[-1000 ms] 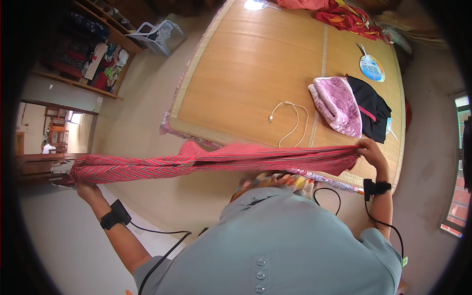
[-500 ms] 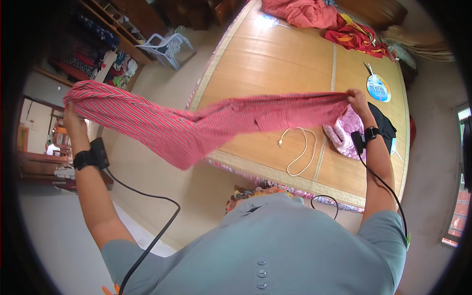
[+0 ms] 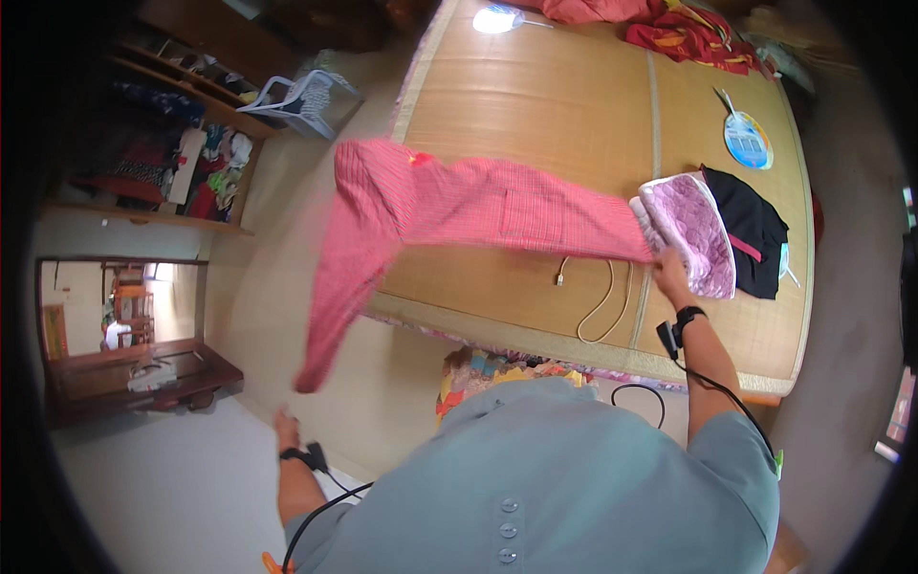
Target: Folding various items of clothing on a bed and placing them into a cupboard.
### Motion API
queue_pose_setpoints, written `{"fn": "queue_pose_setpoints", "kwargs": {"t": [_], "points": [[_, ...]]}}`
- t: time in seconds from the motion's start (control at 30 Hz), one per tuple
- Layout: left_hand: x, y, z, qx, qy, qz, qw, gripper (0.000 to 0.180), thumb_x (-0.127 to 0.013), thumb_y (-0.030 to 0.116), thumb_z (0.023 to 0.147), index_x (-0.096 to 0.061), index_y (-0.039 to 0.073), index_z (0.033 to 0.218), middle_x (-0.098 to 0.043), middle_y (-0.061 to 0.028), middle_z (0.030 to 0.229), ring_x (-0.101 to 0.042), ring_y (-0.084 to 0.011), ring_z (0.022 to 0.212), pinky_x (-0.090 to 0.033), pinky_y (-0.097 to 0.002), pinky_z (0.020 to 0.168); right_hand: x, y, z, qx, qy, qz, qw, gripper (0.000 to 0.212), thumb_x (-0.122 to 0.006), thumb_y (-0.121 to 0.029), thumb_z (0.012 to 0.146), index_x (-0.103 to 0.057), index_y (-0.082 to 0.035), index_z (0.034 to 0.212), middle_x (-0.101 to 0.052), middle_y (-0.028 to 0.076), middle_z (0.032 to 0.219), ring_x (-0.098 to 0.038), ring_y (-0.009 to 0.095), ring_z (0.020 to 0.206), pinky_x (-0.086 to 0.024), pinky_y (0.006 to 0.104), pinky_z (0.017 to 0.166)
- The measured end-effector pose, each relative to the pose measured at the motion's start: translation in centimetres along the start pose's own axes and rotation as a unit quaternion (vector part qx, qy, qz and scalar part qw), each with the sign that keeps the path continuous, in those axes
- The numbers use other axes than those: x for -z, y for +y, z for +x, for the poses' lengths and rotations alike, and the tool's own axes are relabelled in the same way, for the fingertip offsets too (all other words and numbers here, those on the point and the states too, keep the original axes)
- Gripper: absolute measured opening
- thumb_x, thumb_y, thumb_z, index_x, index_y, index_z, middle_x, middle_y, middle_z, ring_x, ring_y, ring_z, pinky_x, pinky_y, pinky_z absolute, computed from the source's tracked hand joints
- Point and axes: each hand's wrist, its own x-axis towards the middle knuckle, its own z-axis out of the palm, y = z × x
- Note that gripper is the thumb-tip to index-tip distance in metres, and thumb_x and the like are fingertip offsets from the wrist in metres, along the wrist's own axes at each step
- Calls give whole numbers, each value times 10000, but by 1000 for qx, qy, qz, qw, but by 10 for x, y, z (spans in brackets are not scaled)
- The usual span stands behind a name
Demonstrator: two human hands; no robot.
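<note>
A red striped garment [image 3: 449,201] with a sewn-on pocket is stretched out over the left part of the bed. My right hand [image 3: 672,273] grips its right end, beside a folded purple and white quilted cloth [image 3: 684,225]. The garment's left part bends downward, and its narrow end hangs over the floor in front of the bed. Just below that end is my left hand [image 3: 287,429], apart from the cloth, holding nothing; its fingers look parted, though small and slightly blurred.
A mat-covered bed [image 3: 535,105] carries a white cable [image 3: 612,306], a black garment [image 3: 751,234], a round fan [image 3: 746,139] and red bedding [image 3: 684,38]. Left stand a plastic chair [image 3: 296,100], a clothes-filled cabinet [image 3: 143,225] and a mirror [image 3: 129,306]. Black cables run along both my arms.
My left hand has let go of the garment and dropped down toward my body. The garment's left part has swung down. My right hand, still gripping, has come lower and slightly left.
</note>
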Motion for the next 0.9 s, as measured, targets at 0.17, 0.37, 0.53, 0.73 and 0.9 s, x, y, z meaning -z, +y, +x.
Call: {"fn": "queue_pose_setpoints", "kwargs": {"t": [0.17, 0.37, 0.53, 0.73, 0.9], "points": [[-128, 90, 3, 326, -220, -350, 850, 440, -520, 109, 832, -526, 77, 1270, -613, -108, 973, -587, -232, 827, -497, -420, 683, -52, 47, -101, -186, -225, 53, 955, 209, -729, -114, 670, -755, -109, 877, -687, 188, 952, -648, 336, 923, -512, 388, 863], [-180, 216, 147, -140, -178, -198, 954, 273, -645, 158, 832, -638, -6, 1050, -673, -161, 951, -641, -262, 924, -496, -363, 840, -47, 13, -112, -264, -197, 30, 944, 190, -709, -186, 711, -746, -77, 861, -706, 156, 863, -675, 305, 846, -529, 377, 811], [-182, 324, 232, -224, -189, -205, 934, 305, -615, 118, 854, -584, -4, 1132, -640, -199, 1061, -615, -332, 1022, -481, -393, 893, -67, -20, -57, -225, -116, 45, 966, 268, -686, -207, 761, -715, -21, 951, -703, 178, 850, -683, 279, 812, -526, 372, 769], [-174, 461, 269, -395, -103, -120, 905, 381, -627, 101, 841, -542, 22, 1204, -578, -195, 1182, -539, -364, 1125, -433, -421, 967, -97, 4, 32, -191, 3, 25, 981, 419, -698, -257, 790, -616, -48, 1145, -655, 180, 975, -641, 306, 888, -504, 405, 814], [-170, 524, 333, -380, -33, -52, 923, 490, -654, 142, 841, -484, 43, 1289, -541, -188, 1251, -505, -368, 1171, -424, -431, 980, -110, -5, 113, -92, 14, -6, 996, 492, -618, -91, 823, -492, -58, 1297, -497, 199, 1309, -480, 370, 1191, -399, 446, 1010]]}}
